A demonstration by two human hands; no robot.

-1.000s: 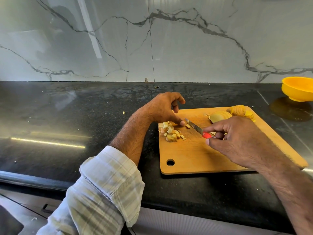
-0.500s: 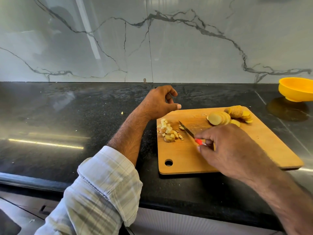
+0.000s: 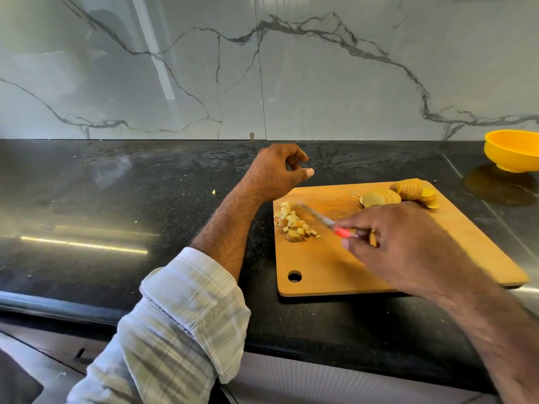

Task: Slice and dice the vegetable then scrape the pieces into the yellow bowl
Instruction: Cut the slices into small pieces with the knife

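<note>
Vegetable dice [image 3: 294, 224] lie on the board [image 3: 335, 266] just left of the right hand [image 3: 408, 246], which grips a motion-blurred knife [image 3: 323, 220]. Slices [image 3: 382, 197] sit beyond it. Left hand [image 3: 277, 173] hovers loosely curled, holding nothing. Yellow bowl [image 3: 510, 151] is cut off far right.

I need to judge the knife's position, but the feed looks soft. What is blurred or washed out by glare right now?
Head view: the knife blade is smeared by motion blur, and the right hand gripping it is slightly soft. The diced pieces, slices and left hand are sharp. Glare streaks the countertop at left. Wide-angle distortion bows the edges.
</note>
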